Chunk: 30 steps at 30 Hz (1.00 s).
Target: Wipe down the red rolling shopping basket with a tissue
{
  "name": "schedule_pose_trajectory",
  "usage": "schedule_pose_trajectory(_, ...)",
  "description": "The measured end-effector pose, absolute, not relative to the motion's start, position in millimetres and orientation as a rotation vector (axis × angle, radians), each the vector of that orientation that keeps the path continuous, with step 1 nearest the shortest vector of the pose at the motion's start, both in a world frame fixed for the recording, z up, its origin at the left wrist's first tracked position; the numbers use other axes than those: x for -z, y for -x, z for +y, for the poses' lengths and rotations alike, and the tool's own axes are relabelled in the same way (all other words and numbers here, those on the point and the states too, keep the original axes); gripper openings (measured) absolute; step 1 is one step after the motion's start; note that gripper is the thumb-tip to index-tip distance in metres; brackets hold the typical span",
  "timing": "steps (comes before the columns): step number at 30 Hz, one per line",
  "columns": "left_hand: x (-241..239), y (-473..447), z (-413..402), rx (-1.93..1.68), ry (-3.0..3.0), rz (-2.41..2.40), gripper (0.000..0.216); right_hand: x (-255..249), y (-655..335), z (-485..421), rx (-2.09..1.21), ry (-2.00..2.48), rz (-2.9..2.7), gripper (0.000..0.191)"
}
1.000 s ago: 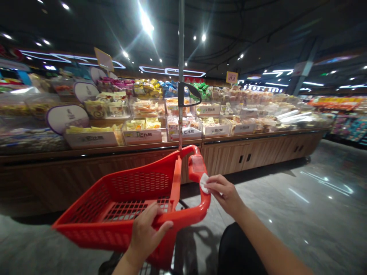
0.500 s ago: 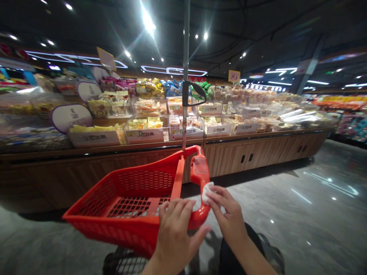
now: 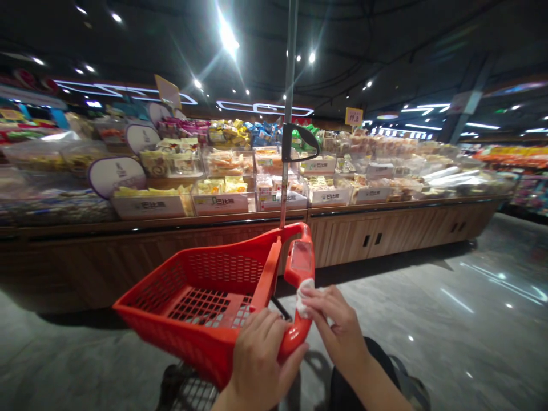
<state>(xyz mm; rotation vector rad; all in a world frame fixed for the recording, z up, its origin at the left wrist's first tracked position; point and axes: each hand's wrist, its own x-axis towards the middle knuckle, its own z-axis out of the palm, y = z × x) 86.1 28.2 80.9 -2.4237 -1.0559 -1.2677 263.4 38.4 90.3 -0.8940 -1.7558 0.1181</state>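
Note:
A red plastic shopping cart (image 3: 252,245) stands before me, its basket pointing left. My left hand (image 3: 259,351) has its fingers curled over the cart's near corner where the handle joins, with the thumb lying below the handle. A crumpled white tissue (image 3: 304,297) is pinched in the fingertips of my right hand (image 3: 336,319). It presses against the red handle (image 3: 298,334), just below a flat panel (image 3: 301,255). The basket's mesh floor shows between its walls.
A long wood-fronted display counter (image 3: 342,242) runs behind the cart, stacked with packaged foods. A metal pole (image 3: 289,74) with a black loop (image 3: 302,142) rises at the cart's far corner. Grey glossy floor (image 3: 462,319) lies to the right.
My left hand has closed more firmly over the cart's corner. The tissue in my right hand has shifted slightly along the handle, toward the panel. The whole view has swung a little left.

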Motion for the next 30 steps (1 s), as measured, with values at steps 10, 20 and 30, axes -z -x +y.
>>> schedule_pose_trajectory(10,-90,-60,24,1.297,2.424,-0.932,0.012,-95,-259,47,-0.021,0.849,-1.793,0.018)
schedule_pose_trajectory(20,-88,-38,23,1.252,2.478,-0.849,0.016,-110,-268,58,0.088,0.793,-2.02,0.018)
schedule_pose_trajectory(30,-97,-23,22,1.15,2.553,-0.834,0.016,-122,-271,67,0.09,0.68,-2.266,0.016)
